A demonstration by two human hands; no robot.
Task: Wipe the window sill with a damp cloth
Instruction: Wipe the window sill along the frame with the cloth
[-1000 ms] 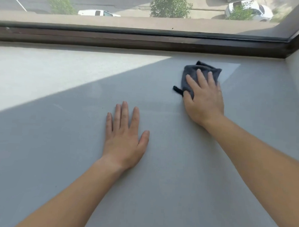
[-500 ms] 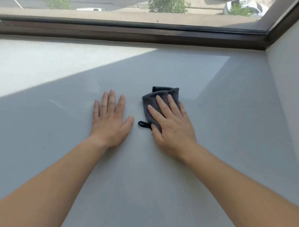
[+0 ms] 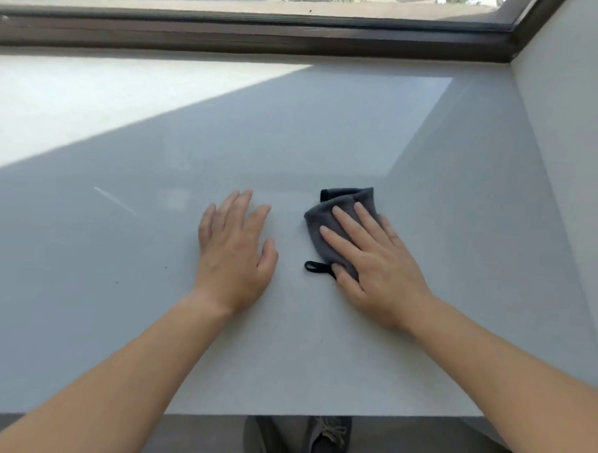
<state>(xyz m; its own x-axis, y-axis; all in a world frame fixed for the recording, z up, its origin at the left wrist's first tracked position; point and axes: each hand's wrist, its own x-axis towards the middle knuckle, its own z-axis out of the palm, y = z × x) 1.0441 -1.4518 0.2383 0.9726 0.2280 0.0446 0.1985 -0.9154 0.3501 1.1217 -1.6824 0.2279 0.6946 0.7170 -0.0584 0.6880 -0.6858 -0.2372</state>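
Mid-wipe: my right hand [image 3: 375, 260], fingers [image 3: 345, 221] spread, presses the cloth [image 3: 328, 224] onto the window sill [image 3: 329, 131]; left hand [image 3: 234, 254] flat beside the cloth. Next I'd sweep unwiped sill.

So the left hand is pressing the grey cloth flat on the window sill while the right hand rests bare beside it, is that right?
Not quite: the hands are swapped. The head view shows the right hand pressing the grey cloth flat on the window sill, while the left hand rests bare beside it.

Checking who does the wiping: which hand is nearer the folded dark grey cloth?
Right. The right hand lies flat on the folded dark grey cloth, pressing it to the pale window sill; the left hand rests bare on the sill, apart from it.
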